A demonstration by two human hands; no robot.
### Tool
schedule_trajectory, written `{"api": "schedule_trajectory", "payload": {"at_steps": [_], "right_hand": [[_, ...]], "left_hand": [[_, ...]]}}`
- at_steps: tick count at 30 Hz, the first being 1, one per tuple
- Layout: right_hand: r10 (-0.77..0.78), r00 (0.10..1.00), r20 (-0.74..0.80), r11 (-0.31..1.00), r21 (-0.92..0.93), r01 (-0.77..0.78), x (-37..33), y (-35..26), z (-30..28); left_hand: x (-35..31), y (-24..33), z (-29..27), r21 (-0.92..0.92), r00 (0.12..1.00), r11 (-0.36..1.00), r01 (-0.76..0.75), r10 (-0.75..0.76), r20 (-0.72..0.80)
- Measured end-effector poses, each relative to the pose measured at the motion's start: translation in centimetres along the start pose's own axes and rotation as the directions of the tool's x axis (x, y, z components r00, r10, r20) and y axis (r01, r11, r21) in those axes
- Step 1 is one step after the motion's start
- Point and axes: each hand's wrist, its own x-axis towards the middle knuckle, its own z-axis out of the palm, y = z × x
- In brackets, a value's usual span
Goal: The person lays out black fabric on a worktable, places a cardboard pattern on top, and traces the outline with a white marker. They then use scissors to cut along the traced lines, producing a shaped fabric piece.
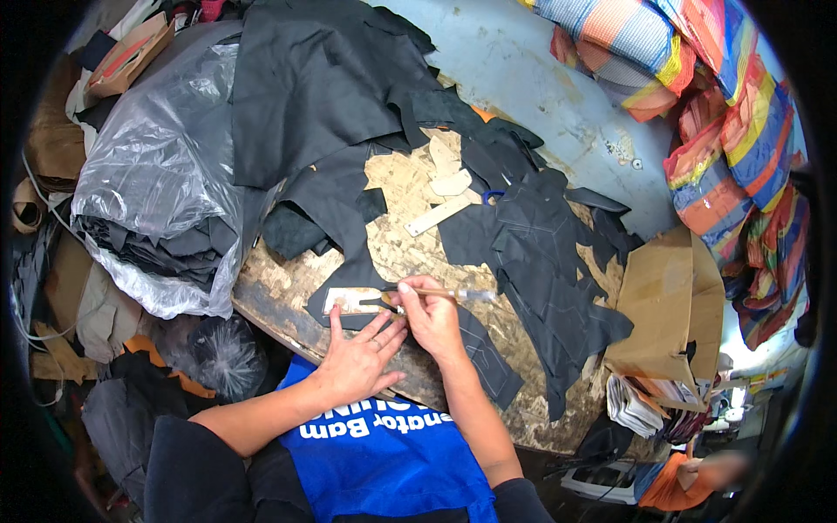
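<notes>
A worn white pattern piece (350, 301), notched at its right end, lies on a scrap of black leather-like material (327, 281) near the table's front edge. My left hand (359, 350) is spread flat, its fingertips at the pattern's lower edge. Just right of it, my right hand (429, 324) is closed around a slim pen-like tool (471, 295), held nearly level with its clear end pointing right. Its tip is over the notched end of the pattern; the exact contact is too small to make out. Pale lines mark the black pieces (540, 227) farther right.
A pale flat strip (436, 217), cream pattern pieces (451, 183) and a blue loop handle (492, 197) lie on the worn table (405, 261). A clear plastic bag (157, 166) of black pieces stands left. At right are a cardboard box (654, 314) and striped bundles (732, 148).
</notes>
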Motion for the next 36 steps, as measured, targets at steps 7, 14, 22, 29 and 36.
{"api": "schedule_trajectory", "payload": {"at_steps": [7, 14, 22, 29, 36], "right_hand": [[-0.097, 0.986, 0.138, 0.947, -0.292, 0.134, 2.0, 0.0, 2.8], [-0.102, 0.991, 0.091, 0.837, -0.531, 0.135, 1.3, -1.9, 1.7], [-0.242, 0.970, 0.013, 0.767, -0.609, 0.200, 0.3, -2.1, -0.6], [-0.193, 0.965, -0.178, 0.819, -0.572, 0.058, -2.1, -0.6, -2.4], [-0.150, 0.955, -0.256, 0.849, -0.528, -0.007, -2.9, 0.0, -2.4]], "left_hand": [[0.1, -0.1, -0.5, -0.030, 0.995, 0.999, 0.019, -0.016, 0.103], [0.1, -0.2, -0.1, -0.004, 0.997, 1.000, 0.019, -0.018, 0.068], [0.2, 0.0, -0.3, -0.013, 0.998, 1.000, 0.021, -0.020, 0.052], [0.2, 0.1, -0.1, 0.018, 0.999, 1.000, 0.009, -0.010, 0.038], [0.2, 0.1, -0.2, 0.045, 0.999, 0.999, 0.010, -0.012, 0.034]]}}
